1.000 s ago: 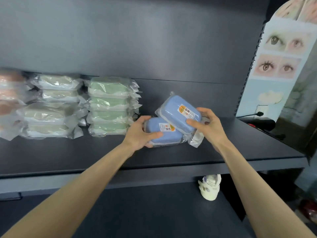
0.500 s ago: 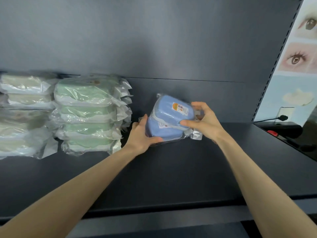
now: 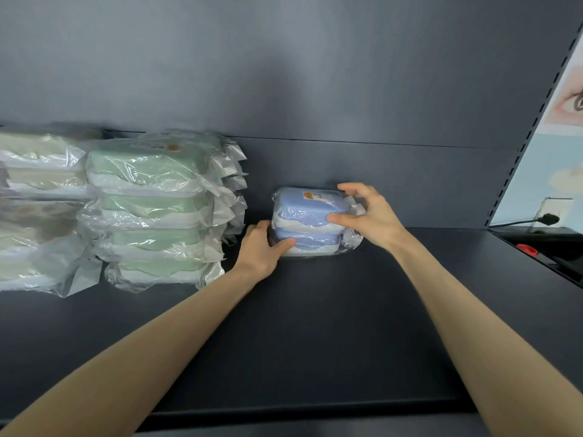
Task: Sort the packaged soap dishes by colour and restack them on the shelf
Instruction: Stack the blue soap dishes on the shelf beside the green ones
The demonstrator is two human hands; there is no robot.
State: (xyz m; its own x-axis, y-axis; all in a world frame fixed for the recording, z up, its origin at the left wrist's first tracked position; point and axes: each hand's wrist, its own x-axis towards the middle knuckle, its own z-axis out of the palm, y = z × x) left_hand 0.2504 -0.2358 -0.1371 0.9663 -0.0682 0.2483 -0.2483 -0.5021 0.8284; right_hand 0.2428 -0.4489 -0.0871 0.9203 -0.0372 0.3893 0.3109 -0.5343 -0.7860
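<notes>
Head view, sorting shelf: two blue packaged dishes stand as a short stack on the dark shelf (image 3: 315,326), close to the back panel (image 3: 284,74) and just right of the green stack (image 3: 157,209), with a narrow gap between; the upper blue dish (image 3: 307,205) lies flat on the lower blue dish (image 3: 307,242), edges nearly flush; the left hand (image 3: 263,247) grips the left end of the lower dish, thumb across its front and fingers curled behind, apparently to steady the base while the top one is squared; the right hand (image 3: 367,216) holds the right end of the upper dish, thumb pressed on the front edge and fingers arched over the top and the crimped wrapper tail, a hold that suits aligning it rather than lifting; placing blue beside green, apart from it, fits a colour-by-colour row; each blue dish is a rounded oblong with a blue lid over a white base, sealed in crinkled clear film that glints; the upper one bears a small orange-and-white label on top; the green stack is four high, same wrapping; a pale stack (image 3: 38,209) stands farther left, blurred at the frame edge, its colour hard to tell
</notes>
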